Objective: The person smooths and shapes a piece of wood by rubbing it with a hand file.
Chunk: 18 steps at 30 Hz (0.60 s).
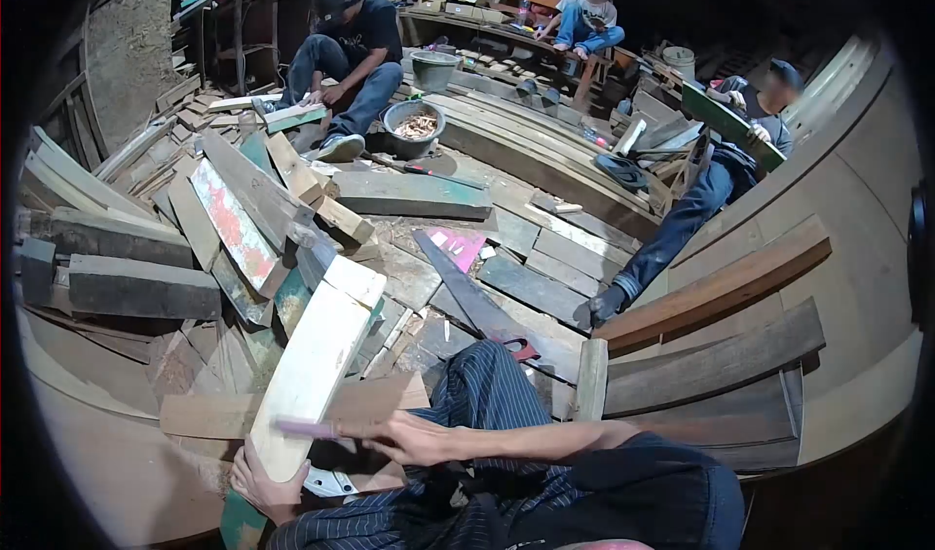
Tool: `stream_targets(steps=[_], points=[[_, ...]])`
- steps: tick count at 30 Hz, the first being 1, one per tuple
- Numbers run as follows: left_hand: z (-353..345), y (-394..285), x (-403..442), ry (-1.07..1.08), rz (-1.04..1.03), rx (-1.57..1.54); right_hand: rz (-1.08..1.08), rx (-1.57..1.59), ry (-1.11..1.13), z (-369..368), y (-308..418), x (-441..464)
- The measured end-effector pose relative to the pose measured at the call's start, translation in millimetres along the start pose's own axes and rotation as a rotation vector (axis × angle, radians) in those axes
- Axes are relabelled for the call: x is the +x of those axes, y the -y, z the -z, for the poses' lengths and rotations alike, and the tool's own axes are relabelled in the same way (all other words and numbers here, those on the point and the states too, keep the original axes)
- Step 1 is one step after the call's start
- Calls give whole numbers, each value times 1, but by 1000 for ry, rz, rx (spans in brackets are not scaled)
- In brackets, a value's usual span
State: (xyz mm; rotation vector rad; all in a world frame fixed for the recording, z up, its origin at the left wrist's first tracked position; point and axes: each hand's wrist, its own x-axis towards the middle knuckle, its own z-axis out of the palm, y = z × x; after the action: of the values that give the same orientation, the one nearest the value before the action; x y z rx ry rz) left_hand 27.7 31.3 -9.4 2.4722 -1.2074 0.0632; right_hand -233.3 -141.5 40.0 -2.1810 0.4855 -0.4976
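Here at lower left of the frame, the pale board [317, 355] slants up toward the centre, and the left hand [265, 480] has it gripped by the near end, fingers on one side and thumb on the other, presumably to steady it while its broad face stays free. And look at the right hand [414, 440]: closed round the end of a purple tool [307, 428], which lies crosswise over that face; blur hides what sort of tool it is, and whether it truly touches the wood. A brown plank [209, 414] runs behind the board, perhaps as a support, though I can't tell if the two touch. Just to the right, there's the striped trouser leg [497, 385], bent close to the work. Mid-frame, a saw [463, 292] lies on the floor, its handle end toward the lap, seemingly within reach. Over at left, a heap of timber [239, 190] crowds in. Up top, a grey bucket [414, 150] carries wood chips [419, 125], perhaps to contain waste, beside a seated co-worker [360, 54]; at upper right, another person [769, 112] holds a green board [730, 127].
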Motion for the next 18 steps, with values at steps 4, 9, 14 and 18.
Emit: stream_targets(steps=[4,9,14,18], points=[[-1,-4,1,-3,28,-20,-304,-9,-274,13,-2,12],[-7,4,-1,-45,-19,0,133,-58,-186,9,-8,7],[-10,4,1,-24,29,33,93,14,-323,2,1,5],[-8,3,0,-11,29,37,-78,15,-136,-9,-9,0]])
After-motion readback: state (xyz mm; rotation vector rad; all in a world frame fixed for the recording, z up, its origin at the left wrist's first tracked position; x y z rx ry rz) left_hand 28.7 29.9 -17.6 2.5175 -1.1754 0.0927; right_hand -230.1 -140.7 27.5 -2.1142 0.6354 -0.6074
